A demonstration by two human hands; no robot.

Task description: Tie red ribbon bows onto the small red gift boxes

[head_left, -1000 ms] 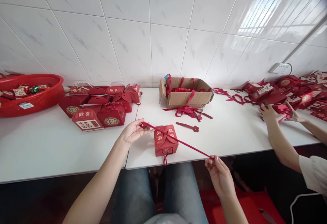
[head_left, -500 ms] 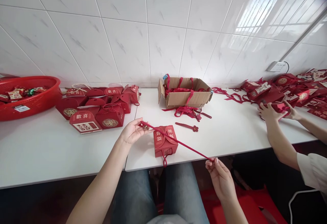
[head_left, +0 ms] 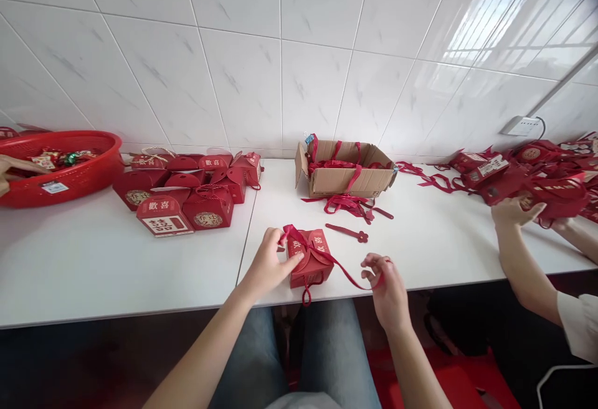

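Observation:
A small red gift box [head_left: 312, 269] with petal-like folded flaps stands near the table's front edge. Across its top runs a red ribbon [head_left: 343, 270], crossed at the centre; a red cord loop hangs at the front. At the box's left side, my left hand [head_left: 267, 267] has its fingers curled on one ribbon end, thumb beside the flaps. The other end is in the curled fingers of my right hand [head_left: 387, 291], to the right of the box and apart from it. Between the box and that hand the ribbon sags.
Finished-looking red boxes [head_left: 208, 213] stand at left, beside a red plastic basket [head_left: 88, 175] of wrapped sweets, with a blurred tan shape over it. A cardboard box [head_left: 336, 182] of ribbons and a red flower-ended strip [head_left: 346, 232] lie behind. At right, a co-worker's hands [head_left: 516, 211] handle a red box.
My left hand has come right and down to the box. My right hand has risen slightly, and the taut ribbon has slackened. The co-worker's box has shifted right.

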